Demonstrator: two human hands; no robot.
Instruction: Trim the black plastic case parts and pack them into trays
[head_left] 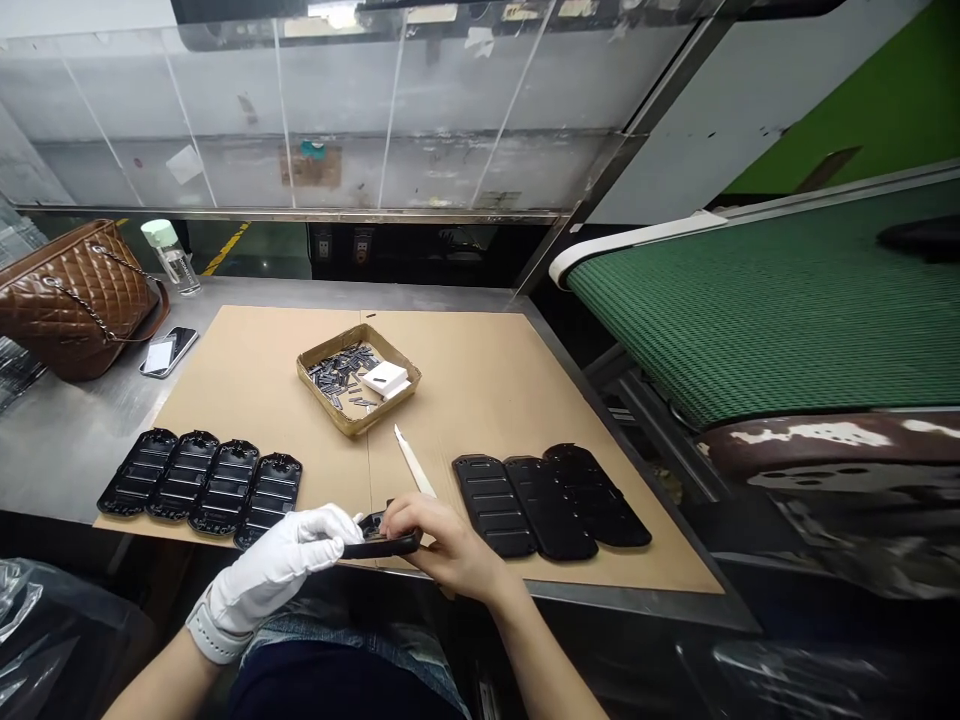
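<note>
My left hand [281, 560], in a white glove, grips the left end of a black plastic part [382, 546] near the table's front edge. The bare right hand [442, 545] is closed on the part's right end, its fingertips bent over the inner side; anything small between them is hidden. Just beyond the hands lies a white pointed tool [412, 460]. Several black panels [225, 485] stand in a row on the left, ribbed inner sides up. More black panels [551, 505] lie overlapping on the right. A cardboard tray [352, 427] holds small dark strips [337, 375] and a white block [385, 380].
A brown quilted bag [82, 295], a bottle [172, 258] and a phone [169, 352] are at the back left. A green conveyor belt [780, 310] runs along the right. Clear plastic sheeting [45, 640] is at the lower left.
</note>
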